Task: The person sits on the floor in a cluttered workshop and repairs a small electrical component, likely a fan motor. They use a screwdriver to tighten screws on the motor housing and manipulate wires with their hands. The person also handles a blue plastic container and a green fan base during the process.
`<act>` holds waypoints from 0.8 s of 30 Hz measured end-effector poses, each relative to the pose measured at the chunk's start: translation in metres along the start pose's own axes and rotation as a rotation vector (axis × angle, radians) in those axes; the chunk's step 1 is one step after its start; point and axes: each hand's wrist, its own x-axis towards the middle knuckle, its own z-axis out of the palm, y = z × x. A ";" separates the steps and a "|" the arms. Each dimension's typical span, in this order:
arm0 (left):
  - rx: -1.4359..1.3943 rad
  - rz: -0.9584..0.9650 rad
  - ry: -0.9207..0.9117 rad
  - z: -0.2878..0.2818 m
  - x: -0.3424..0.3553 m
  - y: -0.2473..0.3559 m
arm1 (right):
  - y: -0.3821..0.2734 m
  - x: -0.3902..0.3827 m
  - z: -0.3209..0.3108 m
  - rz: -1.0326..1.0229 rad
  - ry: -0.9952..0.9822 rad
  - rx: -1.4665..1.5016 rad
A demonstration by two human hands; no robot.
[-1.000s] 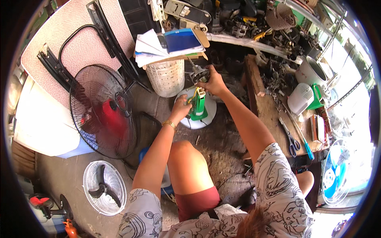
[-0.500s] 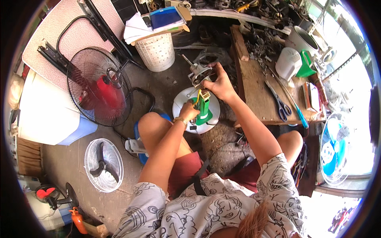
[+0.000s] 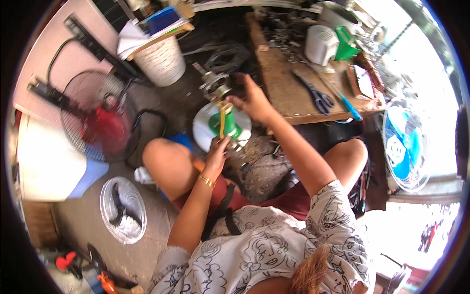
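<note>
I have the fingers of my left hand (image 3: 215, 156) drawn narrow, tips together at the lower end of a yellow wire (image 3: 222, 122), with a gold watch or bracelet (image 3: 206, 181) at that wrist. My right hand (image 3: 253, 102) is wide, thumb well apart from the raised forefinger, just beside the metal motor (image 3: 215, 87); from this angle I cannot tell whether the thumb touches it. The motor sits tilted at the top of a green stem (image 3: 230, 123), its shaft pointing up and to the left. I see that stem rising from a round white base (image 3: 199, 128), in front of the bent knees. To the right, a wooden bench (image 3: 279, 81) bears dark-handled scissors (image 3: 320, 98), a tool with a blue handle (image 3: 349, 105), a white housing (image 3: 321, 45) and a green container (image 3: 346, 44). Beyond the bench stands a fan with blue blades (image 3: 404, 142). Over on my left I have a red fan (image 3: 108, 125) behind a dark grille, a white grille with black blades (image 3: 122, 210) on the floor, and farther off a white basket (image 3: 160, 61) topped with papers and a blue folder (image 3: 162, 22).
</note>
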 end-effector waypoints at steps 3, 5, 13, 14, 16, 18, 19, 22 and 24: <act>-0.564 -0.082 -0.144 -0.012 -0.012 -0.014 | -0.022 -0.017 -0.044 0.131 0.009 -0.193; -0.697 -0.165 -0.244 0.001 -0.025 -0.006 | 0.000 -0.029 -0.103 0.264 0.072 -0.446; -0.611 -0.221 -0.390 0.025 -0.046 0.013 | 0.095 -0.073 -0.237 0.303 -0.182 -1.216; -0.577 -0.204 -0.396 0.020 -0.047 0.014 | 0.091 -0.061 -0.233 0.324 -0.235 -1.138; -0.605 -0.236 -0.402 0.017 -0.051 0.017 | 0.080 -0.053 -0.232 0.392 -0.351 -0.992; -0.611 -0.246 -0.400 0.018 -0.051 0.021 | 0.078 -0.048 -0.238 0.424 -0.405 -0.937; -0.617 -0.241 -0.397 0.015 -0.049 0.020 | 0.073 -0.040 -0.239 0.595 -0.434 -0.789; -0.592 -0.224 -0.329 0.014 -0.052 0.020 | 0.055 -0.033 -0.247 0.932 -0.520 -0.236; -0.585 -0.218 -0.321 0.009 -0.053 0.019 | 0.034 -0.049 -0.238 0.905 -0.507 0.019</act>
